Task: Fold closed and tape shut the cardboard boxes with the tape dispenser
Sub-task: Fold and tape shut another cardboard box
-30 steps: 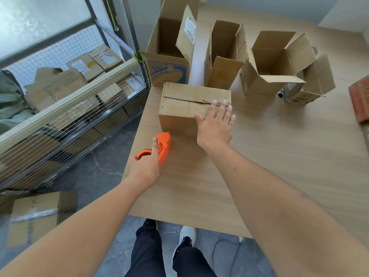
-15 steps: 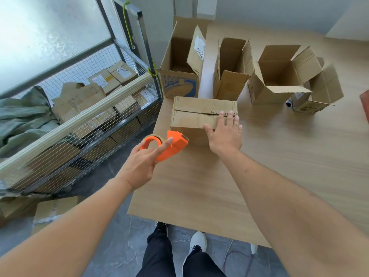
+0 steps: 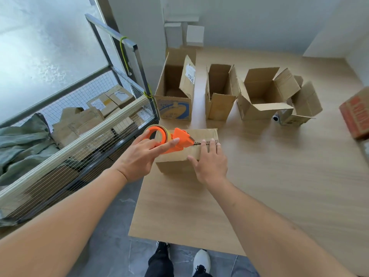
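Gripping the orange tape dispenser [image 3: 173,141], the left hand [image 3: 142,154] sets its nose on the folded box [image 3: 203,134] top seam. Just right of it, the right hand [image 3: 210,162] lies flat, fingers straight, pressing the flaps. Open boxes [image 3: 259,96] stand beyond both hands.

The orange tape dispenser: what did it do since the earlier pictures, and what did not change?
The left hand carried the orange plastic tape dispenser up from the wooden table edge onto the closed brown cardboard box, at its top seam. The right hand stayed flat on that box; the open boxes did not move.
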Tool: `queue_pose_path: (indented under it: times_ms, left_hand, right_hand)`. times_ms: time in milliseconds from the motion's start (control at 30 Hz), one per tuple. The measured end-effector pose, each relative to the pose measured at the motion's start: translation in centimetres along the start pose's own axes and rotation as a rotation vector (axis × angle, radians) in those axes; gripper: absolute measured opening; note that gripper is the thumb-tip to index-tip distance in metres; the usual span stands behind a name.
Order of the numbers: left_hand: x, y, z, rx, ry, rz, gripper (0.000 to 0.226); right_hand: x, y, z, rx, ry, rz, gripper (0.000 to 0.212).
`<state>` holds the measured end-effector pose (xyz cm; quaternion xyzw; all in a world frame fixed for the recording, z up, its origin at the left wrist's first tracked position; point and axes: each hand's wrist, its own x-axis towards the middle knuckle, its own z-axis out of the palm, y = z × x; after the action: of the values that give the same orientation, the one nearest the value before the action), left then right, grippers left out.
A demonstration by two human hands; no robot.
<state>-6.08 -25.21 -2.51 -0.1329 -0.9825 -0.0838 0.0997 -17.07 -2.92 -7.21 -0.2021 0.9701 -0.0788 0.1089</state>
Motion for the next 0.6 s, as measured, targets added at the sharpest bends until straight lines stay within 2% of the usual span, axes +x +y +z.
queue_pose_path:
  times_ms: [100, 167, 267, 333, 433, 533, 600]
  left_hand:
    - [1.5, -0.3, 1.1, -0.012, -0.045, 0.028, 0.095]
    - [2.1, -0.4, 1.8, -0.021, -0.084, 0.049, 0.097]
    - [2.7, -0.8, 2.4, -0.029, -0.106, 0.07, 0.098]
    - [3.2, -1.1, 2.4, -0.034, -0.112, 0.103, 0.096]
    - [3.9, -1.4, 2.2, -0.032, -0.13, 0.179, 0.091]
    - [4.1, -1.4, 1.9, -0.047, -0.146, 0.171, 0.091]
    - [4.0, -1.3, 1.8, -0.048, -0.16, 0.165, 0.09]
  right_hand:
    - [0.3, 0.8, -0.6, -0.011, 0.004, -0.031, 0.077]
    - [0.7, 1.7, -1.0, -0.01, 0.003, -0.069, 0.064]
    - [1.4, 2.9, -1.5, 0.131, 0.018, -0.097, 0.042]
    - [2.0, 3.4, -1.9, 0.259, 0.044, -0.086, 0.039]
    - [3.0, 3.7, -2.4, 0.284, 0.103, -0.1, 0.036]
    - [3.5, 3.7, -2.8, 0.31, 0.182, -0.183, 0.034]
    - [3.7, 3.7, -2.9, 0.39, 0.165, -0.248, 0.037]
